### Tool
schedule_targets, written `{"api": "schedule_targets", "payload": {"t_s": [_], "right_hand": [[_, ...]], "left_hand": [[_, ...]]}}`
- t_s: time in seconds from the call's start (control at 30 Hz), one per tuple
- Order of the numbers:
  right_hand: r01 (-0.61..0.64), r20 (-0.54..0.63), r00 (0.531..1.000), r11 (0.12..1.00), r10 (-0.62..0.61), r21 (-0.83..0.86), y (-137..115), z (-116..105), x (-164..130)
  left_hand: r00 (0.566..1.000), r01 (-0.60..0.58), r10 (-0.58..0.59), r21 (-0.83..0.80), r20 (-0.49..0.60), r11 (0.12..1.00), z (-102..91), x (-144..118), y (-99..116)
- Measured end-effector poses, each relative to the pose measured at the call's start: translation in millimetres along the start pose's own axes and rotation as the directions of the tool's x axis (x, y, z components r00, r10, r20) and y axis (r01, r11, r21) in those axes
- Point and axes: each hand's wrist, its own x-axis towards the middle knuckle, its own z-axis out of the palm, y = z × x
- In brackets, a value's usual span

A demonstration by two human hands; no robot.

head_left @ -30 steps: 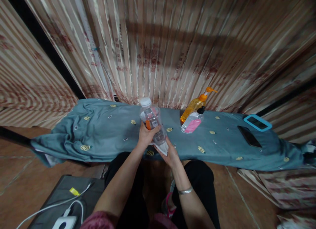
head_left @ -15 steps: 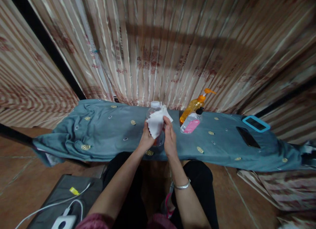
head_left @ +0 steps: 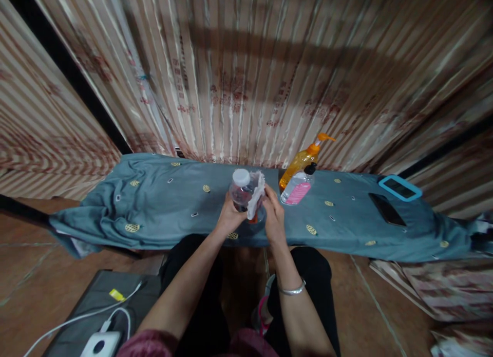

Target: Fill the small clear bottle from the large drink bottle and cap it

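Observation:
A clear plastic bottle [head_left: 242, 193] with a white cap is tilted between my hands, over the front half of the cloth-covered bench. My left hand [head_left: 230, 213] is wrapped round its left side, near the lower part. On the bottle's right side my right hand [head_left: 272, 208] presses a white cloth [head_left: 255, 200], fingers closed on it. The cloth stands edge-on to me and hides part of the bottle. A patch of orange-red shows low on the bottle.
To the right stand an orange pump bottle [head_left: 299, 167] and a clear pump bottle [head_left: 298, 187] with a pink label. Farther right lie a black phone [head_left: 386, 209] and a blue-framed device [head_left: 400, 188]. A white power bank [head_left: 100, 344] with cables sits on a dark box [head_left: 77, 316] at lower left.
The bottle has tipped toward me, its cap lower in view. The cloth has slid from the bottle's front to its right side, my right hand moving right with it.

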Motion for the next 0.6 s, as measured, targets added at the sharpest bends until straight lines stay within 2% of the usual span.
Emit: {"api": "schedule_targets", "payload": {"t_s": [0.07, 0.17, 0.3, 0.4, 0.47, 0.6], "right_hand": [[-0.033, 0.002, 0.999, 0.999, 0.033, 0.037, 0.2, 3.4, 2.8], [-0.16, -0.005, 0.987, 0.983, 0.161, 0.092, 17.7, 7.0, -0.5], [-0.321, 0.009, 0.945, 0.923, 0.327, 0.21, 43.7, 7.6, -14.0], [-0.416, 0.037, 0.903, 0.852, 0.427, 0.319, 51.6, 12.1, -24.7], [-0.47, 0.065, 0.874, 0.806, 0.481, 0.361, 54.1, 17.2, -31.9], [-0.525, 0.105, 0.845, 0.778, 0.524, 0.345, 57.7, 20.4, -46.9]], "left_hand": [[0.999, 0.044, -0.043, -0.034, 0.025, 0.998, 4.9, -1.7, 3.4], [0.996, 0.083, -0.084, -0.094, -0.006, 0.992, 3.8, -2.9, 12.0], [0.993, 0.092, -0.103, -0.168, -0.058, 0.981, -5.1, -3.9, 25.9], [0.991, 0.085, -0.103, -0.189, -0.088, 0.978, -6.1, -4.9, 32.5], [0.99, 0.063, -0.08, -0.142, -0.114, 0.988, -4.6, -5.0, 34.2], [0.981, 0.014, 0.005, 0.099, -0.192, 0.995, -5.6, -1.6, 33.5]]}}
